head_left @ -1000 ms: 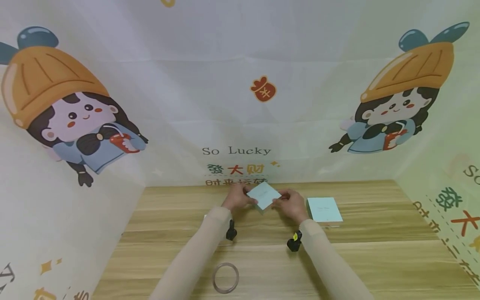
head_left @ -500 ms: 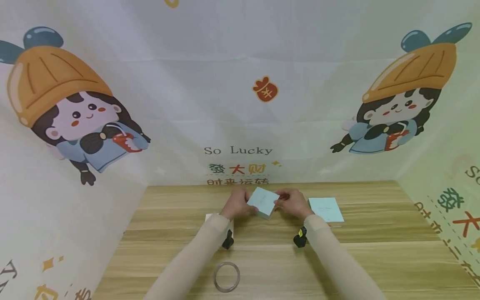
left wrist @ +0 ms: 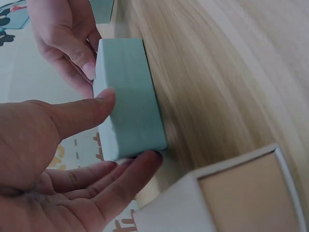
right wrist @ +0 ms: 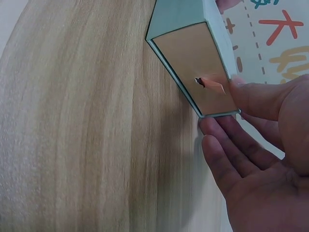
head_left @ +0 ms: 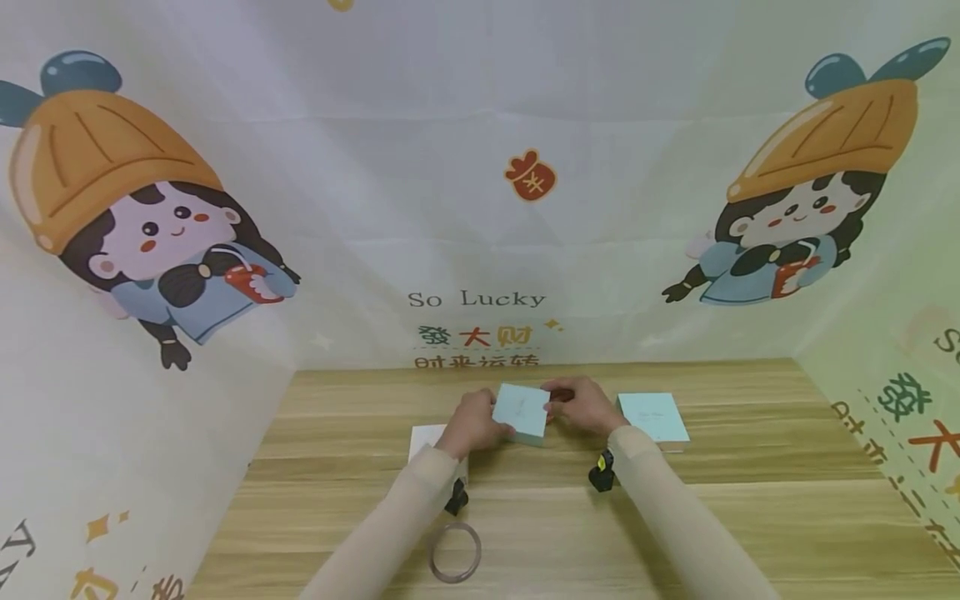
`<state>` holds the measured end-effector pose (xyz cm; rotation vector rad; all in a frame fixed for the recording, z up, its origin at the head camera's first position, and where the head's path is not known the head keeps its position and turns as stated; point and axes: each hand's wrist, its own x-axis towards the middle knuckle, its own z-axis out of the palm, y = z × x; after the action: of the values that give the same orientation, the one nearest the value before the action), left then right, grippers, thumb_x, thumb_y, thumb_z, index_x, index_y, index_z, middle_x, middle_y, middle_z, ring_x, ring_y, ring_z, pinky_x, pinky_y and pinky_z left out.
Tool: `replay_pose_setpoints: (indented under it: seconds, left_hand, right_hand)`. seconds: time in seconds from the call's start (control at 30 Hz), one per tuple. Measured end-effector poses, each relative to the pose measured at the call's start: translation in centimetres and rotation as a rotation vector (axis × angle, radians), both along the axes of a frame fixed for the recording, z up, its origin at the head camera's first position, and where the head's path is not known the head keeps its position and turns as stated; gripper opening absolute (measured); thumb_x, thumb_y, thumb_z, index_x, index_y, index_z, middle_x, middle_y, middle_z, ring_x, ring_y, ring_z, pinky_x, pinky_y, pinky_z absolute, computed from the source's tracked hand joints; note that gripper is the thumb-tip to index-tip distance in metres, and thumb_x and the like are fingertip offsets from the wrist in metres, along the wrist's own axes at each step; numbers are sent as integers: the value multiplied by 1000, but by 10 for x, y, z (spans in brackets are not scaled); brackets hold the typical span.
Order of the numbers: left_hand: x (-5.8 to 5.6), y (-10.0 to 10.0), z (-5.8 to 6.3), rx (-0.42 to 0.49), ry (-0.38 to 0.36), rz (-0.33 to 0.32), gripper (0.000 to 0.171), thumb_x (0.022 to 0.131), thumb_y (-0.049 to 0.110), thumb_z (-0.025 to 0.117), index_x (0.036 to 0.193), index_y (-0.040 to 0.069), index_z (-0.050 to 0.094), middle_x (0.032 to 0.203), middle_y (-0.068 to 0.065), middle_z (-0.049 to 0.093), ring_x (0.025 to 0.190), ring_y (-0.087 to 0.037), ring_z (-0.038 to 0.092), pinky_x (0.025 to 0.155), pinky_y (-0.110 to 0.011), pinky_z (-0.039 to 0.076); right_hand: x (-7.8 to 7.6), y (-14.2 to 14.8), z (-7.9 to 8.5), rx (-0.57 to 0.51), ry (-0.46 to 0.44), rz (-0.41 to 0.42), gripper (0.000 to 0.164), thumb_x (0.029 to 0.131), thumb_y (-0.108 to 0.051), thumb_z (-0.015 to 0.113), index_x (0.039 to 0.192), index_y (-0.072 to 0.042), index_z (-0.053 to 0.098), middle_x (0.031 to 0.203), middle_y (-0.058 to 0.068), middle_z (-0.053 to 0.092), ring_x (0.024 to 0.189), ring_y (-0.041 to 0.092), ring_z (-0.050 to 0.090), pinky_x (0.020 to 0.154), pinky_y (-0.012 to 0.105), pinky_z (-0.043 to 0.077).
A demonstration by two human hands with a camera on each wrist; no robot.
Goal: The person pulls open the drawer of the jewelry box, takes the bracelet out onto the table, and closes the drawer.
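Note:
A small mint-green drawer box (head_left: 521, 410) is held between both hands, tilted in the wrist views, just above or on the table; which I cannot tell. My left hand (head_left: 475, 423) grips its left end, thumb on the lid and fingertips at the lower edge. With thumb above and fingers below, my right hand (head_left: 588, 407) pinches the right end. The right wrist view shows the tan drawer front (right wrist: 193, 63) with a small ribbon tab (right wrist: 212, 84) sticking out of a slit. The drawer sits flush within the sleeve.
Another mint box (head_left: 652, 417) lies right of my right hand. A white box (head_left: 427, 437) with a tan end is partly hidden under my left forearm. A translucent bangle (head_left: 454, 578) lies near the front. Printed cloth (head_left: 480, 267) walls the wooden table.
The box has turned from a diamond angle to nearly square and come slightly toward me. My left hand has moved a little nearer with it, uncovering more of the white box.

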<state>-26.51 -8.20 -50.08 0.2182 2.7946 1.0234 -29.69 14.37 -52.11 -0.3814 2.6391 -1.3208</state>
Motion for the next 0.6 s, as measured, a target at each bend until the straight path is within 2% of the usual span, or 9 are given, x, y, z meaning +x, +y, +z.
replay_pose_setpoints:
  seconds: [0.13,0.3,0.6]
  left_hand:
    - [9,0,4,-18,6,7,54,80,19,88,116,-11,60,109,-23,67,94,-29,62,88,-46,57]
    - [18,1,2,-39,24,31,56,82,20,87,119,-11,58,111,-25,66,95,-29,62,87,-47,57]
    - [34,3,0,-70,25,61,75,84,21,85,136,-19,48,126,-34,62,113,-40,64,96,-51,56]
  right_hand:
    - [0,-3,1,0,0,36,36,96,-16,70,131,-7,69,121,14,73,113,29,69,99,46,56]
    - [1,-5,1,-5,-11,58,36,97,-15,69,133,-9,68,122,12,73,114,27,68,101,46,55]
    - [8,-10,-2,-30,-29,95,38,98,-10,66,135,-6,66,125,15,71,116,30,68,101,46,55]
